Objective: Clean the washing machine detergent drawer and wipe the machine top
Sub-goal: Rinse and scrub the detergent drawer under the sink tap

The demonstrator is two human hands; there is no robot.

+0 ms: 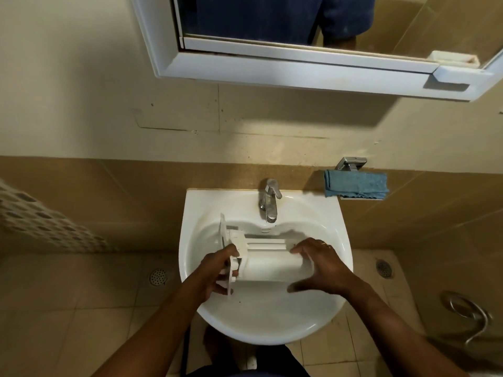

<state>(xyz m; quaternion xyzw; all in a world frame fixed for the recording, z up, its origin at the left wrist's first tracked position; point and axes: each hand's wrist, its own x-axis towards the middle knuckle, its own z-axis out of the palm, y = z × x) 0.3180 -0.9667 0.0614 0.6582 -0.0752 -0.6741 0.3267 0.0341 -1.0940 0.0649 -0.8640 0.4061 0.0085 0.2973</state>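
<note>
The white plastic detergent drawer (268, 263) lies lengthwise over the bowl of the white washbasin (272, 319), its front panel to the left. My left hand (217, 273) grips the drawer's left end by the front panel. At the right end my right hand (318, 265) holds the drawer, fingers over the top and thumb below. A blue cloth (355, 184) lies folded on a small wall shelf to the right of the tap. The washing machine is out of view.
A chrome tap (269, 198) stands at the back of the basin, no water running. A white-framed mirror cabinet (299, 69) hangs above. Floor drains (158, 277) sit left and right of the basin; a chrome hose (473, 319) is at lower right.
</note>
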